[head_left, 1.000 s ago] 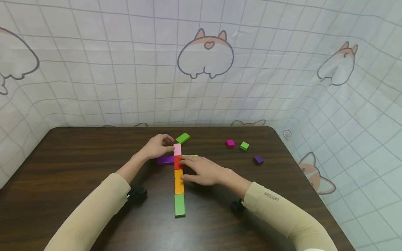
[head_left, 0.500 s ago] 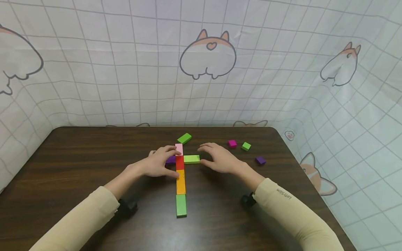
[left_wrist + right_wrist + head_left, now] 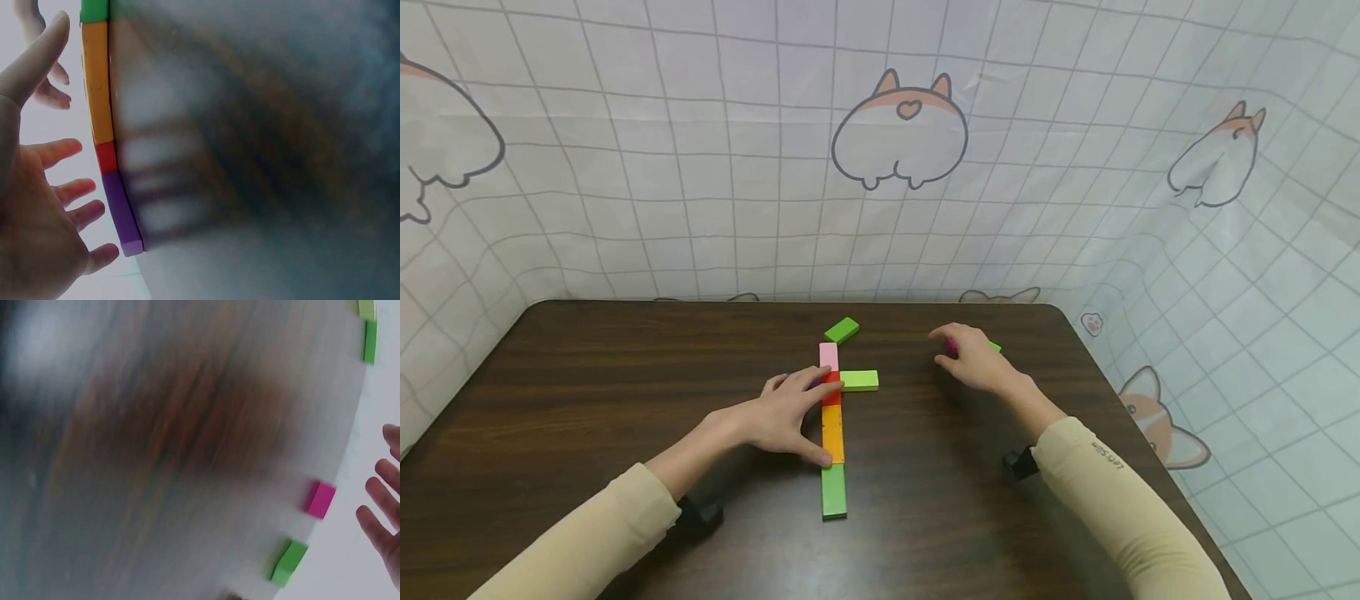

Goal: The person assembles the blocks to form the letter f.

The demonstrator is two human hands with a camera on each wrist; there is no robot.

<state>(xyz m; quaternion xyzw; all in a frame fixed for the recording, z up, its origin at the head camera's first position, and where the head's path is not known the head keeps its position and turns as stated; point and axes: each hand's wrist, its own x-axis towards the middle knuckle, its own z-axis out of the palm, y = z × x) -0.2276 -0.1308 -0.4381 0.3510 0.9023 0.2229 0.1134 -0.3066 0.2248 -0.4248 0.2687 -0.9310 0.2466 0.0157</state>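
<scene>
A line of blocks lies on the table: pink (image 3: 828,355), red (image 3: 831,399), orange (image 3: 832,437) and green (image 3: 833,493). A lime block (image 3: 860,381) extends right from the red one. Opposite it, a purple block (image 3: 122,215) extends left, mostly hidden by my left hand in the head view. My left hand (image 3: 781,417) is over the line with spread fingers, holding nothing; the left wrist view shows its fingers apart from the blocks. My right hand (image 3: 976,360), fingers loosely bent and nothing held, is above a magenta cube (image 3: 322,500), partly covering it.
Beyond the pink block lies a loose green block (image 3: 842,330). A small green cube (image 3: 289,564) sits near the magenta one, largely behind my right hand in the head view. A white patterned curtain (image 3: 737,167) stands behind the dark wooden table (image 3: 625,367).
My right hand has gone from the block line, past the lime block, rightward to the magenta cube. My left hand has come from the pink block down over the line.
</scene>
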